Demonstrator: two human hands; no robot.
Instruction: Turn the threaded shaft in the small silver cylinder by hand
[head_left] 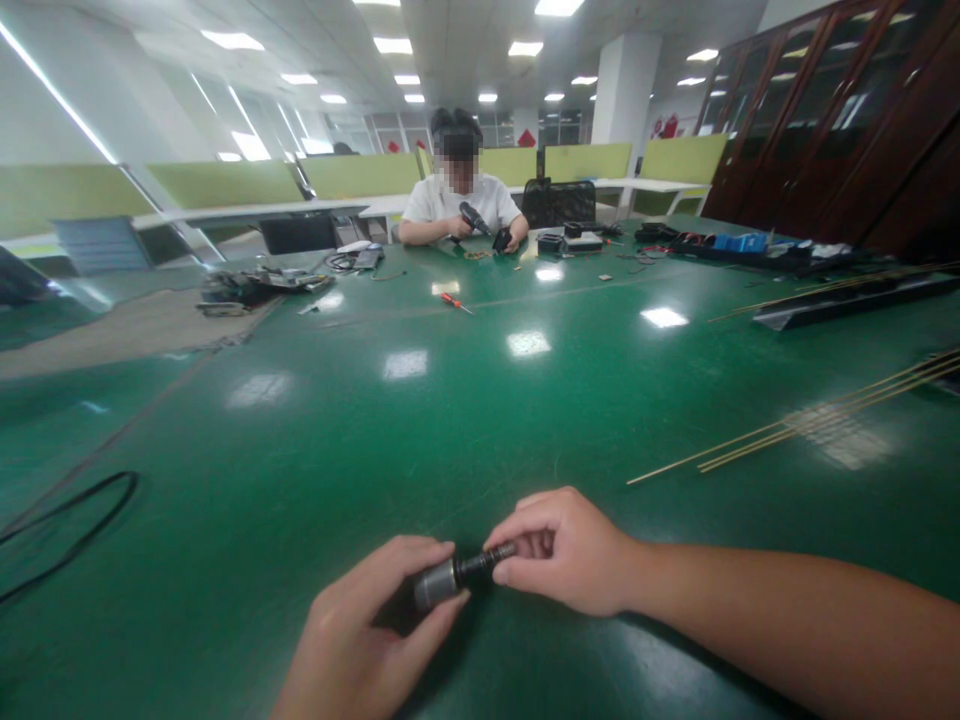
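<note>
Left hand (375,610) grips the grey cylinder (435,584) toward the near edge of the desk (375,430), right hand (566,555) pinches its black stem (472,568) at the tip, so best hold both in line, right pinch light; too blurred to tell if it's threaded.

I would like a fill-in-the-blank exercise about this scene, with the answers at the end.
The left hand and right hand hold one cylindrical part; its thicker end is in the ____ hand.
The table is coloured ____.
From the camera, the thin yellowish rods lie toward the ____ side.
Across the table, the co-worker is dressed in ____.
Answers: left; green; right; white.
</note>
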